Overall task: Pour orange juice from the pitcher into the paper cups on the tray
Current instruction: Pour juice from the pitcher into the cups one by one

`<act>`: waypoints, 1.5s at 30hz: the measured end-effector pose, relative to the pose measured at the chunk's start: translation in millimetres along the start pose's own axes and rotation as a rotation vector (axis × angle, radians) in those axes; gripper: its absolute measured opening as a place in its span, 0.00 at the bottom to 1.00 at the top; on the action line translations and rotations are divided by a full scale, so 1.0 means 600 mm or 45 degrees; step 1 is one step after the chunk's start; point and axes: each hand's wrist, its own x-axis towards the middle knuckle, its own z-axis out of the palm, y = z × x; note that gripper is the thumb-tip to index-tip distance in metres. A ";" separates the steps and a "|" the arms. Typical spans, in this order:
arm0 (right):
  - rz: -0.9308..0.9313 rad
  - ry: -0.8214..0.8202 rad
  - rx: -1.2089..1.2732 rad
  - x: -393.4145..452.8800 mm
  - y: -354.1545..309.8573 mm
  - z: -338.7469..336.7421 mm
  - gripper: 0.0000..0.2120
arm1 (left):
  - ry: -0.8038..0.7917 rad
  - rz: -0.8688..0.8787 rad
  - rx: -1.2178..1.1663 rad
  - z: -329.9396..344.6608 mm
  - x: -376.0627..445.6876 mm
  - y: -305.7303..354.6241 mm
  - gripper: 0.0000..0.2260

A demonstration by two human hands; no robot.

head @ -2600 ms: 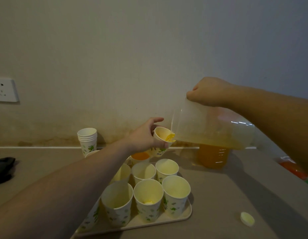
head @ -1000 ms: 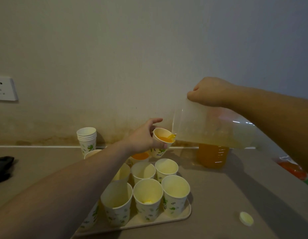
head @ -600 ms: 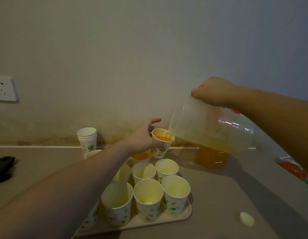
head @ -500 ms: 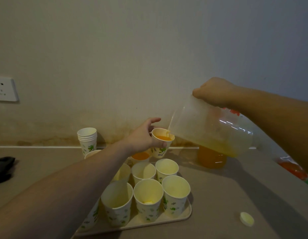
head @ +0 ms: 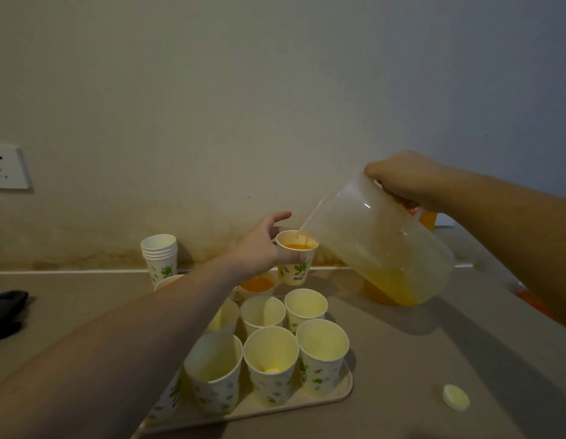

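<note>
Most cups on the tray (head: 335,397) nearest us look empty, so most of our pouring is left; farther back one tray cup (head: 256,285) holds juice. Beyond it our left hand (head: 262,248) grips a raised, nearly full cup (head: 296,258). Our right hand (head: 402,180) clamps the pitcher (head: 380,245), its long axis slanting, spout down-left at that cup's rim, juice pooled at its base

Translucent glossy plastic pitcher (head: 380,245), matt printed paper cups (head: 270,364), smooth plastic tray (head: 342,392), matt countertop (head: 433,350).
</note>
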 end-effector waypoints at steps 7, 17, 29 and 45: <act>-0.050 -0.008 -0.111 0.008 -0.012 -0.004 0.13 | 0.016 -0.006 0.018 0.001 0.002 -0.003 0.42; -0.277 -0.014 -0.587 0.020 -0.037 -0.001 0.17 | 0.014 -0.017 0.093 0.002 0.002 -0.006 0.43; -0.475 -0.028 -0.770 0.028 -0.042 0.006 0.18 | 0.014 -0.025 0.122 0.000 0.003 -0.010 0.43; -0.530 -0.019 -0.895 0.027 -0.060 0.005 0.20 | -0.006 -0.014 0.078 -0.002 -0.001 -0.005 0.44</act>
